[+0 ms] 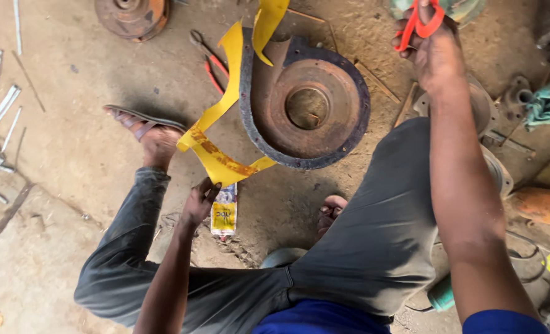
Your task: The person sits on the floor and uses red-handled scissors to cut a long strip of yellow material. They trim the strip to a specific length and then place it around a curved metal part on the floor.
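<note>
My left hand [199, 201] pinches the lower end of a curved yellow sheet strip [216, 158], stained with rust-coloured marks, that arcs up beside a round rusty metal housing [306, 102] lying on the dirt floor. My right hand [433, 49] is raised at the top right with its fingers through the red handles of scissors [418, 23]; the blades are hidden. A second piece of yellow strip [267, 21] hangs at the top centre. I squat with both knees spread, one sandalled foot [148, 130] left of the housing.
Red-handled pliers [210, 62] lie left of the housing. A rusty disc [133, 15] sits at the top left. Metal rods [3, 105] are scattered at the left edge. A small yellow tube [224, 213] lies under my left hand. Machine parts and a green rag [547, 105] crowd the right.
</note>
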`<state>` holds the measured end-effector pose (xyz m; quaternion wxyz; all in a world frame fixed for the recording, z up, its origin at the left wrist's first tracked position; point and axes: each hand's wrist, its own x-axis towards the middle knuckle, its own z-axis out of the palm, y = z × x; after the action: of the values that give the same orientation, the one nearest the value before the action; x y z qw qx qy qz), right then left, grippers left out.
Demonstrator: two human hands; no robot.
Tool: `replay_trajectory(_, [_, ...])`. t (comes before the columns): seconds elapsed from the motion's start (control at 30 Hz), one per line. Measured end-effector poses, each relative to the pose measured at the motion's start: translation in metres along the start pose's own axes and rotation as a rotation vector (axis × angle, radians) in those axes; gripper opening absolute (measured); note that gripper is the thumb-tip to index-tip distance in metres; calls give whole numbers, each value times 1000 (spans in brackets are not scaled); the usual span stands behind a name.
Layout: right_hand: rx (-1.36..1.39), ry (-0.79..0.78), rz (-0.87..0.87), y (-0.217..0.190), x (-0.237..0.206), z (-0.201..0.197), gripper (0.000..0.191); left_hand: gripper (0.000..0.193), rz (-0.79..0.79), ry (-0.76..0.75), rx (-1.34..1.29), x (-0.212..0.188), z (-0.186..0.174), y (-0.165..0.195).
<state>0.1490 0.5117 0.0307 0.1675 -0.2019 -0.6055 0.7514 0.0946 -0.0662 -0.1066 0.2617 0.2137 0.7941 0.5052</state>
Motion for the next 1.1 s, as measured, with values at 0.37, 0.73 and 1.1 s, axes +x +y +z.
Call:
replay_trajectory(0.37, [-92, 60, 46, 1, -4, 10, 54, 21, 138, 177, 483, -29, 29, -24])
replay_trajectory(0.73, [10, 294, 192, -21, -9, 12, 60, 25, 120, 450, 156, -37, 83, -5])
replay_trajectory(1.1, [560, 456, 16, -87, -10, -131, 33, 39, 160, 50, -18, -48, 101, -2])
